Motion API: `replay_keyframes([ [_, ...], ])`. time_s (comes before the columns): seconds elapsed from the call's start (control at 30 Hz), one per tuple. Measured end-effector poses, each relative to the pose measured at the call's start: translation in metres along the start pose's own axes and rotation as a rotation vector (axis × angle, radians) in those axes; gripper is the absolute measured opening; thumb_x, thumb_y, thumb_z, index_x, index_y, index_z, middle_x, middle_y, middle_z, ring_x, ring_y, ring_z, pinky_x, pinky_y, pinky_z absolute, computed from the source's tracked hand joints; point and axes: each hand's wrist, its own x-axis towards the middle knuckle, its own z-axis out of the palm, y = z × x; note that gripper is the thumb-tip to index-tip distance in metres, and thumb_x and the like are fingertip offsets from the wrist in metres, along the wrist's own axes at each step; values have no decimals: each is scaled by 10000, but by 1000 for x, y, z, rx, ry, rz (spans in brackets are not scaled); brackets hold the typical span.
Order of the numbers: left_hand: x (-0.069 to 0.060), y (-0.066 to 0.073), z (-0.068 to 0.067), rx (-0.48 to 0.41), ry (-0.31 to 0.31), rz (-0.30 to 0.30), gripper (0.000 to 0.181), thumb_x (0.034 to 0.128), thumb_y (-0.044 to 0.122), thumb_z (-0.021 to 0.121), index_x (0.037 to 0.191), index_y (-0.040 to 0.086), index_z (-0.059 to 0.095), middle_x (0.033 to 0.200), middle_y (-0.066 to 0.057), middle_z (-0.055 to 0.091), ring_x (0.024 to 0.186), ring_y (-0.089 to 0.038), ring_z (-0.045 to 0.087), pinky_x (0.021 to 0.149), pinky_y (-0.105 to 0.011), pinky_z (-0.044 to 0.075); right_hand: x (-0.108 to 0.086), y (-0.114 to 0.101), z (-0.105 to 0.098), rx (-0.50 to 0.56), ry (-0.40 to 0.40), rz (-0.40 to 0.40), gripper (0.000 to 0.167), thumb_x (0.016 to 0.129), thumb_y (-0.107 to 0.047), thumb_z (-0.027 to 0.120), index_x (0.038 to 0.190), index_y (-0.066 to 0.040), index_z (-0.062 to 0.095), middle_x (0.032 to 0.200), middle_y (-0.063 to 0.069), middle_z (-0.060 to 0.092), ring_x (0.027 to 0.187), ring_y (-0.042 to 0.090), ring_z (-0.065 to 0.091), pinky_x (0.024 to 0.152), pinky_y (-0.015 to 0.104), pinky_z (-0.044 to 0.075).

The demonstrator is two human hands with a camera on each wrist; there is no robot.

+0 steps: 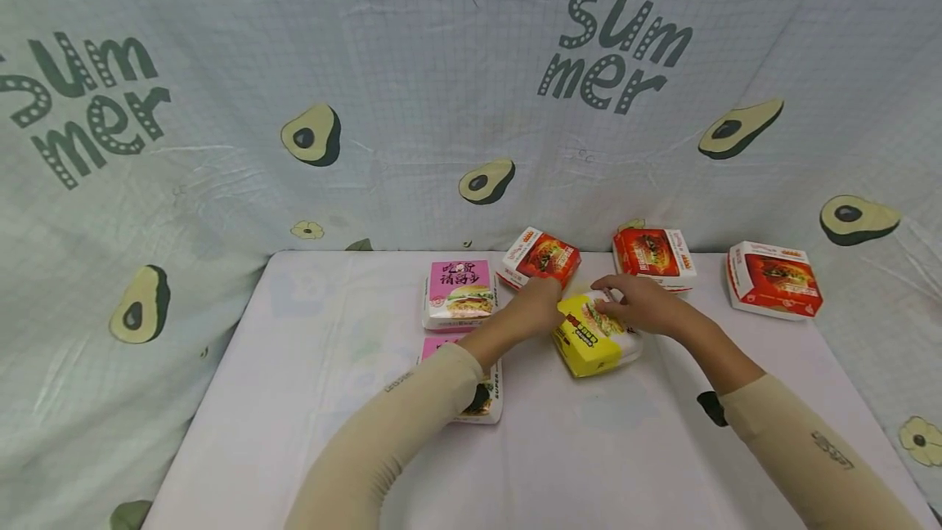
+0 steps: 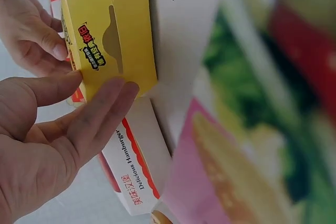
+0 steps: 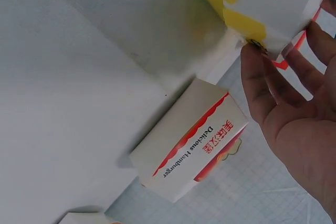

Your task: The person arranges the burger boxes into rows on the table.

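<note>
A patterned cloth (image 1: 412,64) hangs behind a white table (image 1: 309,399). Three red boxes (image 1: 780,278) sit along the far edge, two pink boxes (image 1: 458,280) left of centre. The yellow box (image 1: 589,346) is between the two hands, tilted, just in front of the red ones; whether its base touches the tabletop I cannot tell. It looks like thin folded card: probably light, fairly stiff at the creases, easily dented on the broad faces, perhaps a little slick where the print shines. The left hand (image 1: 536,311) pinches it near one corner, thumb against fingers; the right hand (image 1: 648,305) grips the opposite end in a narrow hold. The creased edges and corners seem the best places to hold; squeezing by the small tab (image 2: 112,45) could pop or bend it.
</note>
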Motion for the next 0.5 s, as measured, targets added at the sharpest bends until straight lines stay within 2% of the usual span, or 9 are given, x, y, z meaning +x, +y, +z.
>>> replay_keyframes([
  [0.13,1,-4,2,-9,-11,-4,89,960,95,711,918,34,661,742,-24,576,614,-130,523,514,-222,429,-4,0,1,-5,-3,6,466,1022,-361,646,1401,-93,608,1350,165,651,1124,294,636,957,523,567],
  [0.27,1,-7,4,-5,-3,9,92,969,108,701,930,39,653,780,-29,593,632,-132,526,527,-220,431,-8,-2,2,-13,1,-1,414,1025,-323,647,1367,-91,626,1331,161,669,1020,237,639,905,469,582],
  [0.37,-1,-9,2,0,2,22,99,974,104,692,912,39,649,777,-29,590,622,-126,521,518,-215,429,-9,-3,4,7,-11,6,413,1026,-313,647,1365,-79,619,1318,171,665,885,178,622,837,405,587],
  [0.5,-3,-9,0,-22,-2,22,132,983,93,672,871,38,630,750,-28,563,599,-118,503,501,-213,414,-11,-5,6,64,-38,30,423,1025,-305,651,1356,-49,599,1316,190,648,840,160,646,801,369,602],
])
